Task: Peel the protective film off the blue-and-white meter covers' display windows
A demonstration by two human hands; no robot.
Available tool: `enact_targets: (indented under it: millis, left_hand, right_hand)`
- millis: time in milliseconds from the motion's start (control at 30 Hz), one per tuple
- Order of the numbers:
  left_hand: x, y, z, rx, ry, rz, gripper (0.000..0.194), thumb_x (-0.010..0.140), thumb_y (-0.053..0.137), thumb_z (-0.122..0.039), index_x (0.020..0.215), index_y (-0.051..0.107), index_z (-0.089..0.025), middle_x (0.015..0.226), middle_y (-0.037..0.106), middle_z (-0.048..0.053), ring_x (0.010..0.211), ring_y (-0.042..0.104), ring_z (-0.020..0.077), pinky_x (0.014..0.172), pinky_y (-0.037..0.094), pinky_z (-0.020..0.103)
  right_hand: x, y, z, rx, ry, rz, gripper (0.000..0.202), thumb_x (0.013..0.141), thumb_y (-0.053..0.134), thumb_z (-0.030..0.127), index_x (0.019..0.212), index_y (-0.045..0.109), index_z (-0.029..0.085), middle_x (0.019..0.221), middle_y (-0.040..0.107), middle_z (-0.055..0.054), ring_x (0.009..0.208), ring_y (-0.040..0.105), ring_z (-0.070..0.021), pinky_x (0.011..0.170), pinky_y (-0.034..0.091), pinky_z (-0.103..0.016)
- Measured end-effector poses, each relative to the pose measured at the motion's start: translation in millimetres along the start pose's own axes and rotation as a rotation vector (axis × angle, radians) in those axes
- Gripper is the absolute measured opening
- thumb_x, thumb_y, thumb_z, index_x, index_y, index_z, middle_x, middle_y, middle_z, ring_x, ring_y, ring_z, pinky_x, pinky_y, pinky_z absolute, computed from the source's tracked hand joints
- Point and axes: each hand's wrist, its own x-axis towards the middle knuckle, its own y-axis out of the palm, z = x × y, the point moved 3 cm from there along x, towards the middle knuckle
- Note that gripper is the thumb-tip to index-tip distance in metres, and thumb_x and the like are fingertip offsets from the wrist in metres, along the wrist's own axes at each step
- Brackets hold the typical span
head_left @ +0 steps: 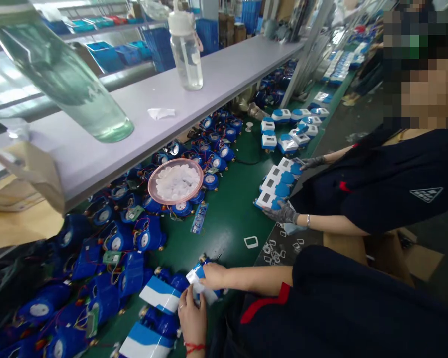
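Fingers of the right hand [214, 276] bend over a white-and-blue unit [194, 275] on the near part of the green table [218, 228], while the left hand [192, 318] (a red cord [194, 345] circles its wrist) lays its fingers, slightly apart, against the unit's near left side; whether either hand grips it, I cannot tell. Two similar cased pieces [160, 294] lie just to the left, with blue housings [132, 273] beyond. Farther off, a pink bowl [171, 202] holds white discs [179, 180], and a co-worker's gloved hands [282, 214] touch a row of white-and-blue meters [276, 185] at right
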Motion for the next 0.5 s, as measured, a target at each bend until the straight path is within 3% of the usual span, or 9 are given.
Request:
enact_targets:
  millis: [67,133,200,267,367,500]
  left_hand:
    - [-4,-0.7,-9,0.081,-0.018,-0.032,0.043,0.086,0.041,-0.039,0.114,0.059,-0.012,0.115,0.056,0.018,0.106,0.055,0.0328,0.089,0.046,0.049]
    - [-3,-3.7,-27,0.118,-0.033,-0.091,0.043,0.086,0.042,-0.039,0.113,0.059,-0.011,0.120,0.052,0.020,0.111,0.051,0.0342,0.092,0.043,0.049]
    - [5,-1.4,-58,0.070,-0.027,-0.114,0.044,0.085,0.043,-0.041,0.115,0.058,-0.011,0.125,0.049,0.019,0.117,0.047,0.0336,0.098,0.040,0.048]
    - [23,13.1,-101,-0.072,0.007,-0.043,0.044,0.084,0.046,-0.042,0.116,0.057,-0.013,0.127,0.049,0.017,0.120,0.045,0.0306,0.102,0.037,0.046]
    - [61,61.5,-176,-0.399,-0.002,0.247,0.046,0.081,0.051,-0.045,0.115,0.058,-0.016,0.123,0.054,0.013,0.117,0.049,0.0267,0.102,0.039,0.042]
    - [102,147.4,-261,-0.738,-0.298,0.702,0.066,0.075,0.055,-0.054,0.123,0.052,-0.009,0.119,0.058,0.017,0.101,0.060,0.0252,0.083,0.049,0.035]
  right_hand:
    - [-4,-52,-25,0.048,-0.137,-0.014,0.036,0.080,0.055,0.035,0.109,0.066,0.017,0.108,0.068,-0.009,0.097,0.063,-0.0260,0.084,0.047,-0.034]
    - [-5,-127,-66,0.056,-0.181,-0.109,0.032,0.082,0.053,0.031,0.108,0.066,0.018,0.110,0.068,-0.006,0.101,0.061,-0.0223,0.089,0.044,-0.031]
    - [-1,-214,-121,0.044,-0.054,-0.276,0.029,0.087,0.047,0.029,0.103,0.068,0.017,0.106,0.069,-0.005,0.100,0.061,-0.0184,0.091,0.042,-0.028]
    - [3,-301,-185,0.012,0.194,-0.551,0.029,0.090,0.043,0.024,0.108,0.065,0.015,0.110,0.066,-0.005,0.104,0.057,-0.0154,0.093,0.039,-0.027]
    - [12,-396,-269,-0.013,0.372,-0.698,0.035,0.094,0.034,0.021,0.115,0.059,0.009,0.118,0.060,-0.013,0.113,0.052,-0.0195,0.098,0.035,-0.035]
    - [24,-466,-349,-0.031,0.478,-0.768,0.031,0.091,0.041,0.019,0.109,0.060,0.003,0.113,0.060,-0.019,0.117,0.050,-0.0260,0.098,0.034,-0.041]
